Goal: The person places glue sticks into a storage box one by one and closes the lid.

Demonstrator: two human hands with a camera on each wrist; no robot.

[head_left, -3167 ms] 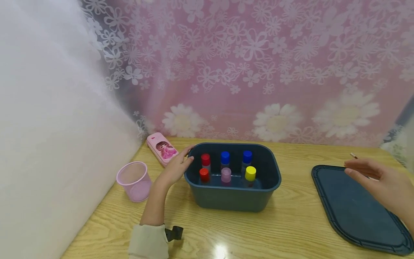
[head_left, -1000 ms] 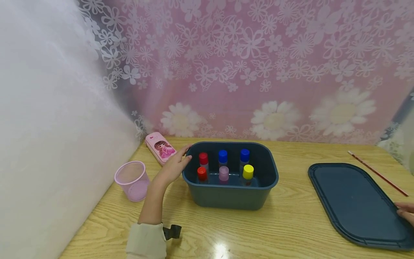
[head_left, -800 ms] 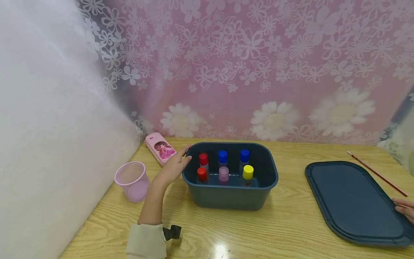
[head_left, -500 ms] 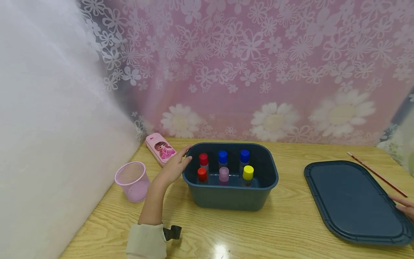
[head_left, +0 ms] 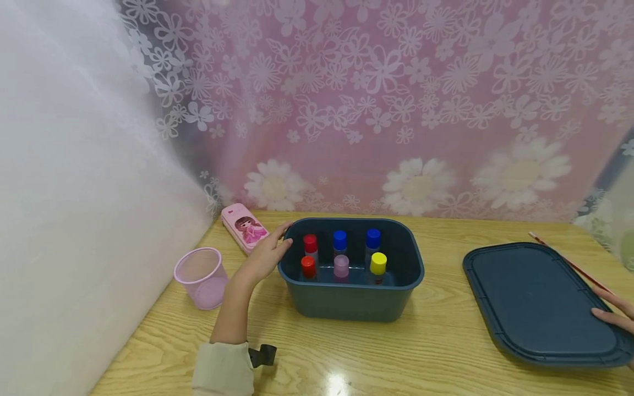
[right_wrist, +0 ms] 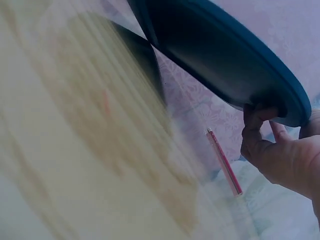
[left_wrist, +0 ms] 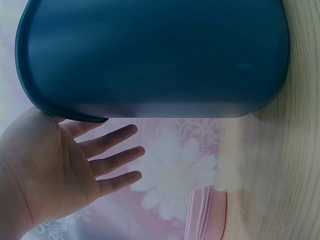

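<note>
My left hand [head_left: 262, 261] rests on the left rim of a dark blue plastic bin [head_left: 351, 302], its thumb over the rim. The left wrist view shows the other fingers straight along the outside of the bin [left_wrist: 165, 60]. Small bottles stand upright inside: two red-capped, two blue-capped, one yellow-capped [head_left: 378, 264] and one pink-capped [head_left: 341, 266]. At the far right my right hand [head_left: 616, 313] grips the edge of a dark blue lid [head_left: 540, 308], thumb on top. From the right wrist, the lid [right_wrist: 215, 55] appears tilted and raised, with fingers curled beneath it.
A red pencil [head_left: 577, 268] lies on the wooden table behind the lid, partly covered by it in the head view. Left of the bin are a pink mesh cup [head_left: 208, 289] and a pink pencil case [head_left: 247, 228]. A flowered curtain [head_left: 346, 137] hangs behind.
My right hand has come from above the lid to its right edge and taken hold. The lid has shifted slightly left and lifted off the table. My left hand stays at the bin.
</note>
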